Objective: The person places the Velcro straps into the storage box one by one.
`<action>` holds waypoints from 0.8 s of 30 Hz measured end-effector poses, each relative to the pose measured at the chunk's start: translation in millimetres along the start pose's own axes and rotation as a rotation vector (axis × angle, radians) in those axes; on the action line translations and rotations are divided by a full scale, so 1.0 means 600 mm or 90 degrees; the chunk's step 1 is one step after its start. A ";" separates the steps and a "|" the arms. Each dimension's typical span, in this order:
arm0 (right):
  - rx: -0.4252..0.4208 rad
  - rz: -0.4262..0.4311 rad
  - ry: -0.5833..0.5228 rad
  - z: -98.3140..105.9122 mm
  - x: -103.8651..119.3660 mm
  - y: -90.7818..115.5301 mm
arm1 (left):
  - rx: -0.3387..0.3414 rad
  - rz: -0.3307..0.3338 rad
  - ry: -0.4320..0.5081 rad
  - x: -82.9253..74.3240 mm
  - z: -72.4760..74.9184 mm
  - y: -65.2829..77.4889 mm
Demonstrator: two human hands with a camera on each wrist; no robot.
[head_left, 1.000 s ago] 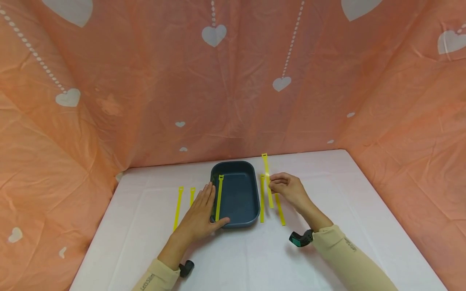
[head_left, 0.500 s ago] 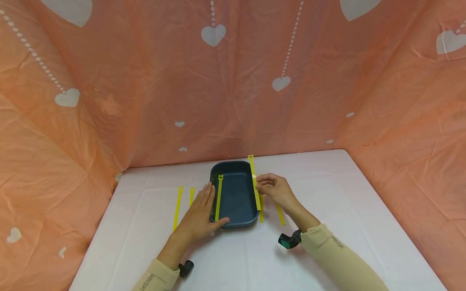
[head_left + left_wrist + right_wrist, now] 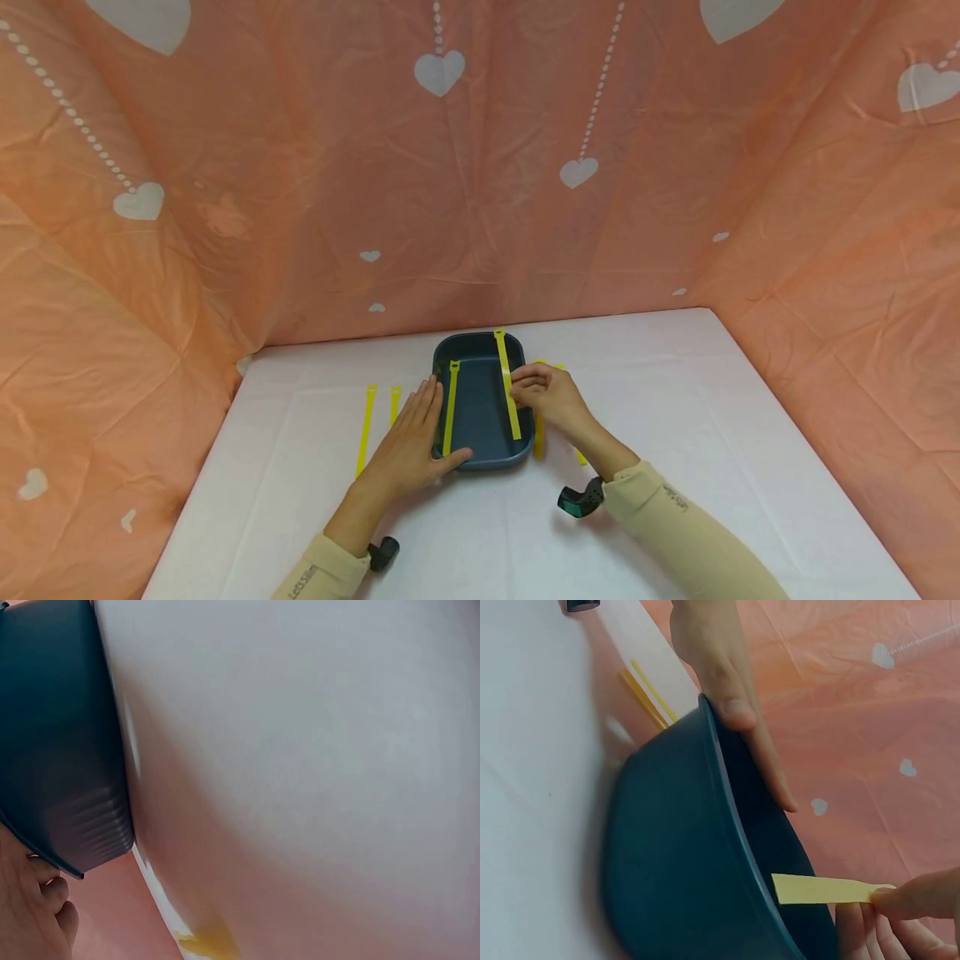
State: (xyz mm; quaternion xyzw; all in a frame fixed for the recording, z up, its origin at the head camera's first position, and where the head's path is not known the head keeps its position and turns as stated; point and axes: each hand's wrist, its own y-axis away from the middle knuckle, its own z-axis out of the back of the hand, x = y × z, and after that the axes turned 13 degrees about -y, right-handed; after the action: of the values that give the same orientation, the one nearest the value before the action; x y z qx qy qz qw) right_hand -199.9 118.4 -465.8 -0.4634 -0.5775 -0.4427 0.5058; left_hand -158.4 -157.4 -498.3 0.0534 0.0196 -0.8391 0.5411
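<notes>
Strip, yellow, pinched in the right hand, stands near-vertical just left of it over the tray at lower centre, while the left hand, fingers straight, touches the tray's left side.

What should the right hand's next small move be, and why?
Probably lower the yellow strip into the dark tray and let go: the right hand pinches it above the opening, another strip lies inside, and the left hand rests against the tray's left side.
</notes>
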 end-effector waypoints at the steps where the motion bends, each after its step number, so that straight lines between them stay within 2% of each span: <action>1: -0.002 0.000 0.005 -0.003 0.000 0.000 | 0.000 -0.001 0.000 0.000 0.000 0.000; 16: 0.004 -0.010 0.068 -0.041 -0.015 -0.006 | -0.002 -0.005 0.006 0.001 -0.002 0.000; 24: -0.004 -0.035 0.091 -0.059 -0.013 -0.017 | -0.008 -0.005 -0.002 0.003 -0.004 -0.001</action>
State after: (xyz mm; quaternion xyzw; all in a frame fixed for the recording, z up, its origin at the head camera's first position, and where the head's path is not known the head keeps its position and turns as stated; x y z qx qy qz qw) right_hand -203.5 81.0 -470.8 -0.4162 -0.5511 -0.4898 0.5321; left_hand -159.3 -158.7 -500.8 0.0490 0.0242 -0.8410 0.5383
